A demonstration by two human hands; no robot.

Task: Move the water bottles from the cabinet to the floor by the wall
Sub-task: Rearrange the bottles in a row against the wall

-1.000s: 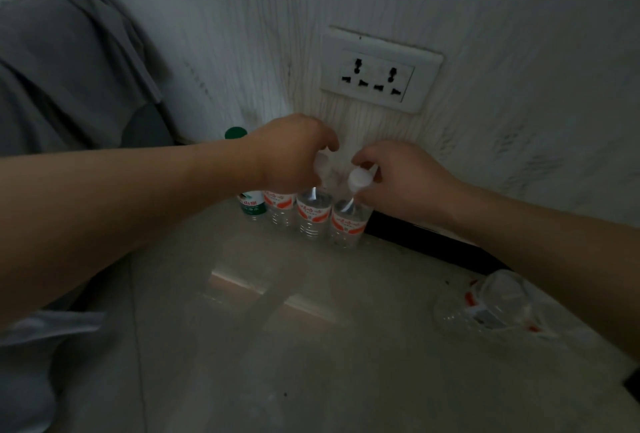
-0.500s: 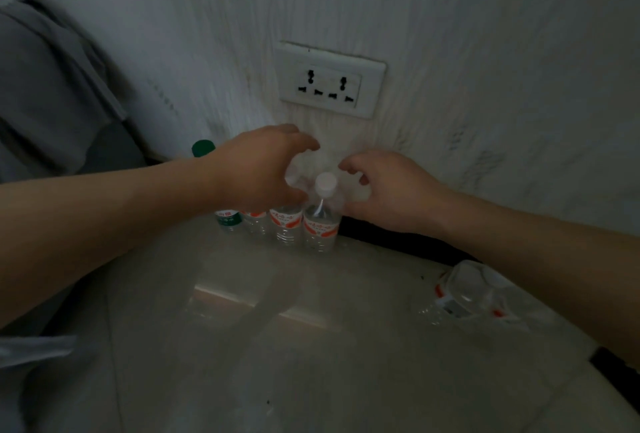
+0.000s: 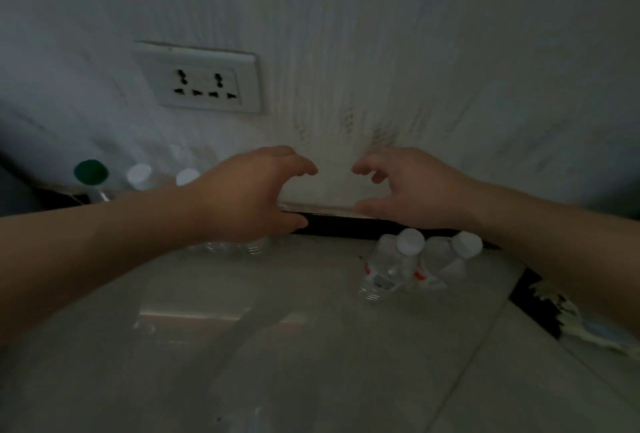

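Item 1: left hand [image 3: 256, 193], bare, fingers and thumb curved into a loose claw, grasping nothing, raised in front of the wall.
Item 2: right hand [image 3: 412, 190], bare, likewise loosely curved and released, its fingertips facing those of the left, the two apart.
Item 3: row of clear plastic water bottles with white caps [image 3: 139, 176], upright on the floor against the wall, partly hidden behind the left forearm; their bases show below the left hand.
Item 4: green-capped bottle [image 3: 90, 173], at the left end of that row.
Item 5: two clear white-capped bottles with red labels [image 3: 391, 266], close together on the floor below the right hand, near the black skirting strip [image 3: 339, 226]; whether they stand or lean cannot be told.
Item 6: white double wall socket [image 3: 204, 81], on the pale streaked wall [image 3: 415, 51], above the row.
Item 7: glossy pale tiled floor [image 3: 277, 346].
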